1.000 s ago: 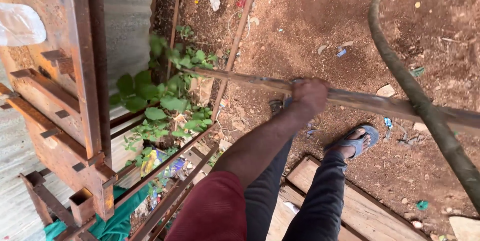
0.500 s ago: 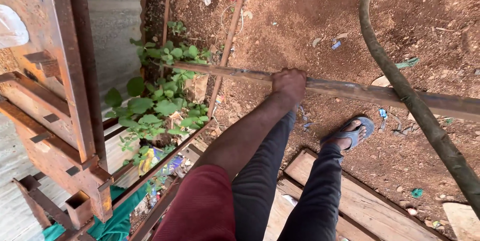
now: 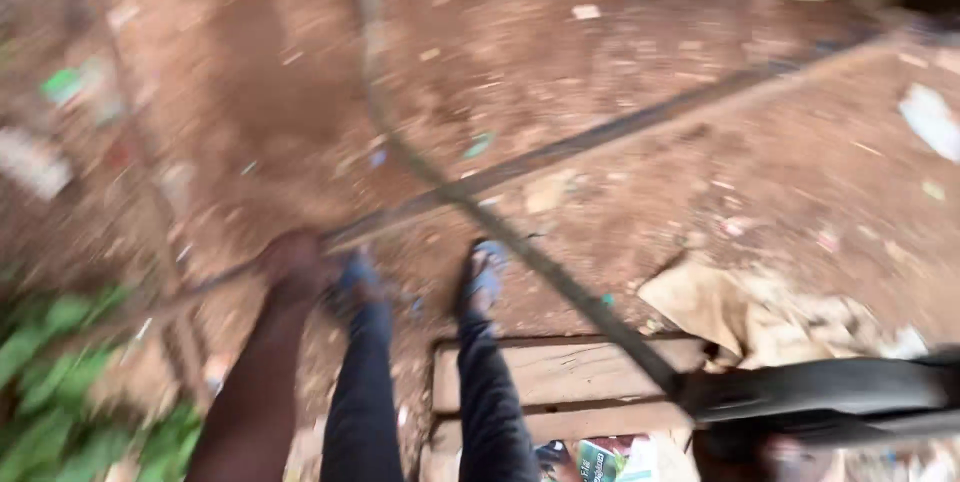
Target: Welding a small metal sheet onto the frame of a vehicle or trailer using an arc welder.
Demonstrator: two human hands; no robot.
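in the head view, badly blurred, the left hand (image 3: 292, 264) is wrapped around a long thin wooden pole (image 3: 600, 137) that runs slantwise over the red dirt ground (image 3: 620, 52); its fingers seem closed on it. the right hand is out of sight. two legs in dark trousers end in blue sandals (image 3: 485, 280) beside a wooden plank (image 3: 560, 372). green leaves (image 3: 50, 342) lie at lower left.

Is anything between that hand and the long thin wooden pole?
Nothing visible: the left hand is already wrapped on the long thin wooden pole, though the frame is blurred. The bent branch crosses the pole further right, clear of the hand.
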